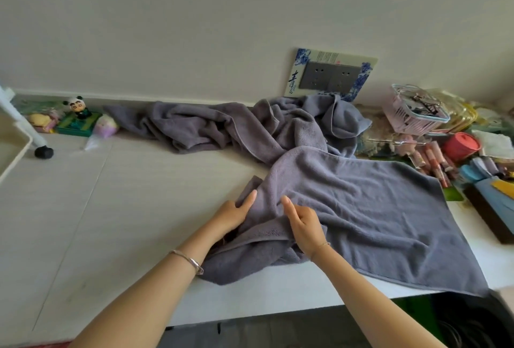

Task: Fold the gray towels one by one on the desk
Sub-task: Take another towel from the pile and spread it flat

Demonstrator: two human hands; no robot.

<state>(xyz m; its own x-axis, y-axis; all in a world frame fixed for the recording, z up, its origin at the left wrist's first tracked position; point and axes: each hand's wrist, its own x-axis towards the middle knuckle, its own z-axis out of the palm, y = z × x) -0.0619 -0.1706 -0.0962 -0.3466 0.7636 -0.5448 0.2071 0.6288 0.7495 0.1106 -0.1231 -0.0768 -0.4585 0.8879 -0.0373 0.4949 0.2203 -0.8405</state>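
One gray towel, the near towel (pixel 375 208), lies on the white table (pixel 125 194) right in front of the person. Its right part is spread fairly flat and reaches the table's front edge, while its left end is bunched and twisted. Both hands work at that bunched end. The right hand (pixel 304 225) has its fingers curled into a ridge of cloth, with one finger straighter along the fold. The left hand (pixel 236 212) lies against the crumpled edge just beside it, one finger stretched out on the cloth; whether its other fingers grip from below I cannot tell, as the fold hides them. The step looks like opening out and flattening this towel before its first fold, so folding proper seems not yet begun. The next move likely calls for finding the left corners in the twist, drawing them out to the left and smoothing the cloth flat. A heap of gray towels (pixel 236 127) waits at the back against the wall, touching the near one's far end, so care is needed not to drag it along.
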